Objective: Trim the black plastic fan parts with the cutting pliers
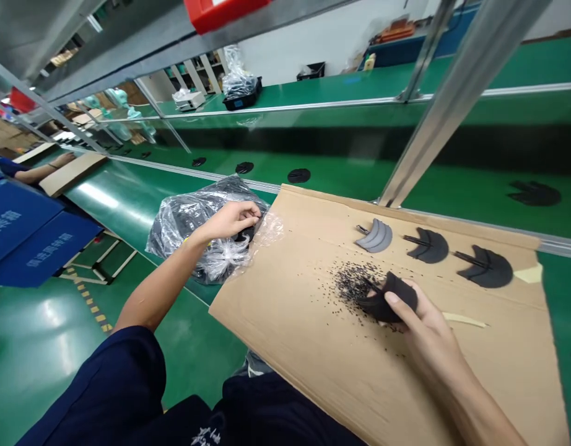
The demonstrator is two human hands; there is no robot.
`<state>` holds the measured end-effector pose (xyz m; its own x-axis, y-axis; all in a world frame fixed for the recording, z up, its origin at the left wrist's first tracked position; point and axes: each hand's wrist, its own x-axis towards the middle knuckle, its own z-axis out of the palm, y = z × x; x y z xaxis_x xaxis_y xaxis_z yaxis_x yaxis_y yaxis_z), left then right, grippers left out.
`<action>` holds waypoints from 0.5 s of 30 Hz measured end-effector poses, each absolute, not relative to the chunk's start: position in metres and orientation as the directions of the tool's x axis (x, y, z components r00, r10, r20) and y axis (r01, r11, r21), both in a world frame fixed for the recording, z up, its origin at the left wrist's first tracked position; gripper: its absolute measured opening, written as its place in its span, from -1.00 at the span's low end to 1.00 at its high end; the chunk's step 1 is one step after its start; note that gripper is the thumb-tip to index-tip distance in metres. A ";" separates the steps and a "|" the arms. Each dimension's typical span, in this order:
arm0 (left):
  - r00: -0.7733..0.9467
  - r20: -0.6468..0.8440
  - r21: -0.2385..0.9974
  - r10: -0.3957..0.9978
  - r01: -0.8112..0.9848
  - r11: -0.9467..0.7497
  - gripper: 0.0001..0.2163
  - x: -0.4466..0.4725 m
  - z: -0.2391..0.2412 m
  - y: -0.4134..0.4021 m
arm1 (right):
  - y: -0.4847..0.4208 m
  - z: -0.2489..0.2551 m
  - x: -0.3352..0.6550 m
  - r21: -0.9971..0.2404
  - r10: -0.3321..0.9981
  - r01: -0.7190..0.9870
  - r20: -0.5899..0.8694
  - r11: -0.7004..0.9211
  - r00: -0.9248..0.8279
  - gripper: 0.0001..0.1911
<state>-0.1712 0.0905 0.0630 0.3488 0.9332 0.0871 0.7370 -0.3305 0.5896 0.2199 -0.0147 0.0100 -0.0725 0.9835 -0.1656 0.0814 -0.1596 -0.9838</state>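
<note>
My right hand (427, 313) grips a black curved foam-like piece (394, 297) with a thin dark stem, thumb on top, just above the cardboard sheet (285, 310). Beside that piece lies a scattered pile of tiny black bits (353, 282). Over at the clear plastic bag (178, 214), my left hand (234, 220) has its fingers curled together at the mouth. Dark contents show through the plastic; what the left fingertips hold, if anything, is hidden. Similar pieces lie in a row along the cardboard: a greyish one (376, 235), a black one (429, 246) and another black one (487, 267).
Behind the cardboard runs a green conveyor belt (350, 164) carrying several black pieces, one of them a flat oval (299, 176). A metal post (453, 105) rises at the cardboard's back edge. Blue boxes (30, 229) stand left, near another person's arm (44, 170).
</note>
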 end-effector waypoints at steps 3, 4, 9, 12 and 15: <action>0.266 0.112 0.924 0.958 0.327 -0.199 -0.63 -0.137 0.056 0.077 | -0.019 0.012 0.219 -0.966 0.952 -0.044 -0.242 -0.254 -0.187 -0.44; 0.269 0.095 0.967 0.958 0.204 -0.153 -0.59 -0.120 0.050 0.070 | -0.022 0.012 0.218 -0.957 0.940 -0.074 -0.258 -0.280 -0.224 -0.45; 0.374 0.110 0.988 0.921 -0.145 -0.060 -0.63 -0.030 0.009 0.036 | -0.032 0.013 0.213 -0.905 0.914 -0.222 -0.300 -0.363 -0.272 -0.42; 0.357 0.241 0.964 0.903 -0.194 -0.180 -0.74 0.005 -0.008 0.021 | -0.034 0.009 0.213 -0.912 0.928 -0.233 -0.283 -0.338 -0.242 -0.39; 0.321 0.312 0.950 0.894 -0.092 -0.298 -0.82 0.014 -0.015 0.014 | -0.035 0.006 0.214 -0.945 0.959 -0.197 -0.229 -0.260 -0.170 -0.46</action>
